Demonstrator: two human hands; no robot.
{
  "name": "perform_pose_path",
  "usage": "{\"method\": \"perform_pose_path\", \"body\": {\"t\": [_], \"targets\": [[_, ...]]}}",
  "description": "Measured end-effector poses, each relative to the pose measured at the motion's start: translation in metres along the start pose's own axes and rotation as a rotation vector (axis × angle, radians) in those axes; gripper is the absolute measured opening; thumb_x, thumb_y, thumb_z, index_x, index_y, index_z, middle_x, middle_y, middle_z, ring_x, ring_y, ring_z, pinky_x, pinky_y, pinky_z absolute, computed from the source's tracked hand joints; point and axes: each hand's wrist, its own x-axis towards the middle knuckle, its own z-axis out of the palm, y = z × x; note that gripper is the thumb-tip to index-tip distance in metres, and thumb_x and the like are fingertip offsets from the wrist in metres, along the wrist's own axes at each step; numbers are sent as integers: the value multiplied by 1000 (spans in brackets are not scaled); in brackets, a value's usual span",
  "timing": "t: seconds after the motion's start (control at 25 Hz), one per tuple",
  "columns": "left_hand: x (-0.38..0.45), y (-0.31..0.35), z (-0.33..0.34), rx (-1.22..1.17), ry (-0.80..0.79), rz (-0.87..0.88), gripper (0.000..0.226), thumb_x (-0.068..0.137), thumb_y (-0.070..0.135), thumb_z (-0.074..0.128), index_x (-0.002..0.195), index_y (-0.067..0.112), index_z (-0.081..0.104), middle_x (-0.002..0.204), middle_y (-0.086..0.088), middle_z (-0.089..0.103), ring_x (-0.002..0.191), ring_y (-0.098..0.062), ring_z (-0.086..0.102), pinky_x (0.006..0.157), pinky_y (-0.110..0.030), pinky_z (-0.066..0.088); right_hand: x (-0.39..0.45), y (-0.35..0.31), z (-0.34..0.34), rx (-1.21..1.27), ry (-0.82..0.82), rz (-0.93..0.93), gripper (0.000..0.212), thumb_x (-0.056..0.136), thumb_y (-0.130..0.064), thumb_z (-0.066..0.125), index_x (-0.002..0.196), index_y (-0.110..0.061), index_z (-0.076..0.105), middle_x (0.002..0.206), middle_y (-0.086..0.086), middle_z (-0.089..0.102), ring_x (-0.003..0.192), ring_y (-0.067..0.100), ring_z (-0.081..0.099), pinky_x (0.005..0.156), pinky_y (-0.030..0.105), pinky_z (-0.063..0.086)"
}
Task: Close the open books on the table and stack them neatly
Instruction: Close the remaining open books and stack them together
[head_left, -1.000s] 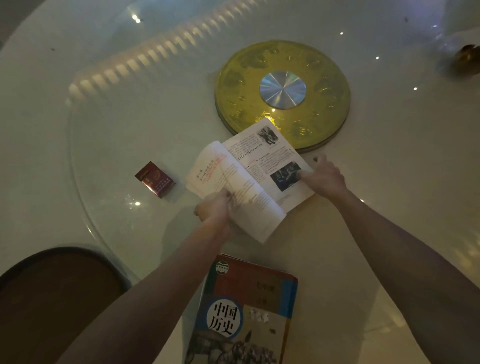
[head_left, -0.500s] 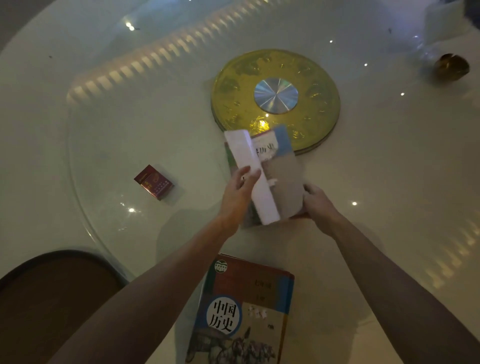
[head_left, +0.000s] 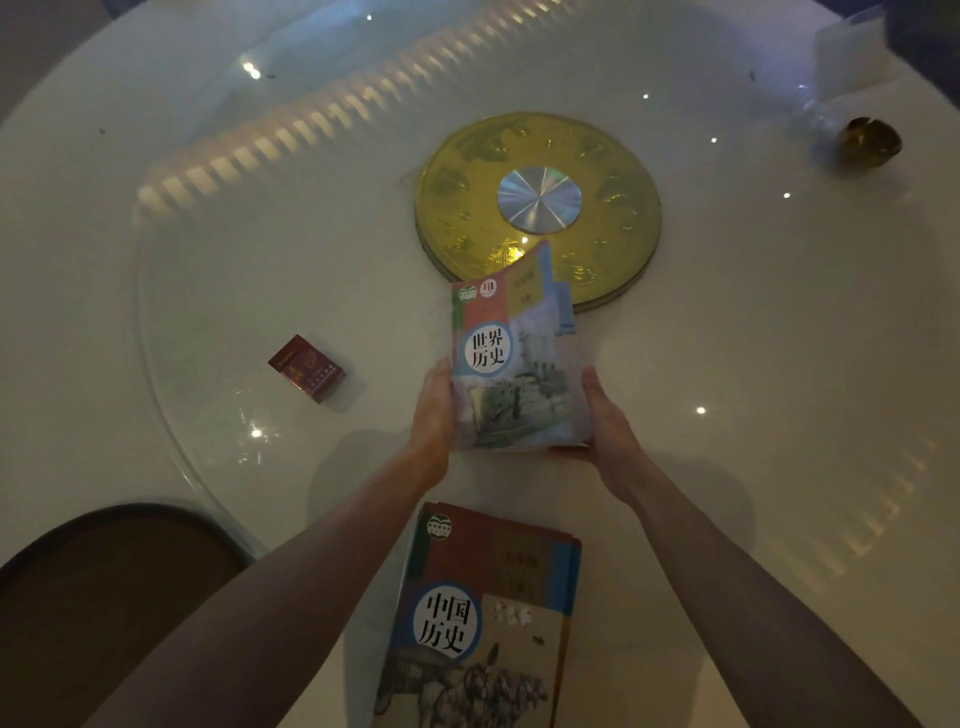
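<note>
A closed history textbook (head_left: 514, 358) with a colourful cover and a ship picture is lifted between both hands above the white round table (head_left: 156, 260). My left hand (head_left: 434, 410) grips its left edge and my right hand (head_left: 602, 415) holds its right edge and lower corner. A second closed textbook (head_left: 483, 613), with a red and blue cover and a horse cart picture, lies flat on the table near me, below the held book and between my forearms.
A gold disc (head_left: 537, 208) with a silver centre sits at the table's middle, just beyond the held book. A small red packet (head_left: 306, 368) lies to the left. A dark round stool (head_left: 104, 597) is at lower left. A brown round object (head_left: 868, 141) rests far right.
The book lay open a second ago. My left hand folded the pages over, and now the book is closed, cover up, held by both hands and nearer to me.
</note>
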Motion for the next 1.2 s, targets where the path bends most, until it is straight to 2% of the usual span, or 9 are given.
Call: {"method": "perform_pose_path", "body": {"t": [0.12, 0.24, 0.36, 0.48, 0.64, 0.76, 0.92, 1.08, 1.2], "targets": [[11, -1, -9, 122, 3, -89, 65, 94, 31, 70, 150, 9, 43, 146, -9, 54, 129, -31, 57, 106, -43, 50, -4, 4, 2, -36, 1, -47, 50, 96, -58, 61, 132, -23, 69, 120, 2, 79, 107, 22, 76, 87, 45, 64], [4, 3, -4, 163, -62, -89, 29, 95, 16, 68, 124, 11, 66, 124, -18, 72, 108, -32, 70, 89, -46, 60, -9, 6, -2, -120, 81, -46, 33, 101, -15, 58, 134, -15, 63, 124, 12, 74, 108, 29, 73, 93, 54, 61], [-10, 15, 0, 31, -75, -18, 21, 98, 9, 62, 118, 12, 58, 112, -18, 71, 89, -31, 71, 71, -44, 61, -24, -6, -7, -53, 80, -41, 37, 93, 1, 55, 127, -8, 65, 115, 14, 75, 96, 29, 74, 74, 42, 65], [-34, 31, -3, -61, -161, -3, 18, 96, 2, 57, 111, 11, 55, 109, -15, 71, 88, -31, 72, 80, -55, 60, -43, -11, -14, 91, 110, -24, 30, 90, -5, 59, 116, -3, 72, 105, 14, 74, 81, 22, 74, 59, 29, 60], [-76, 29, -23, -52, -234, 75, 13, 97, 4, 58, 107, 12, 58, 103, -10, 75, 83, -25, 73, 73, -42, 63, -83, 0, -21, 242, 1, 47, 31, 98, -14, 56, 124, -4, 69, 108, 13, 78, 94, 29, 72, 67, 37, 63], [-105, 5, -42, 51, -266, 103, 17, 99, 9, 59, 116, 14, 59, 88, 3, 79, 69, -14, 76, 52, -30, 60, -112, 23, -17, 106, 65, 2, 17, 100, -14, 57, 107, -15, 73, 84, 1, 81, 72, 17, 76, 53, 30, 59], [-136, -50, -70, 251, -232, 124, 24, 100, 11, 59, 123, 4, 57, 109, -12, 74, 90, -24, 74, 70, -33, 61, -152, 78, -9, -70, 151, 26, 20, 100, -13, 58, 106, -18, 76, 96, 4, 83, 78, 20, 78, 61, 37, 61], [-157, -103, -95, 457, -179, 145, 24, 96, 13, 63, 120, 10, 64, 108, -7, 73, 90, -15, 68, 62, -16, 52, -190, 123, 0, -191, 143, 31, 19, 100, -15, 62, 101, -21, 80, 102, 5, 82, 83, 21, 79, 63, 38, 63], [-172, -133, -111, 529, -136, 120, 23, 90, 12, 68, 113, 13, 69, 103, -4, 76, 91, -16, 72, 71, -28, 60, -207, 148, 12, -313, 210, 7, 14, 100, -16, 63, 98, -21, 76, 98, 6, 80, 84, 23, 77, 72, 51, 65]]}}
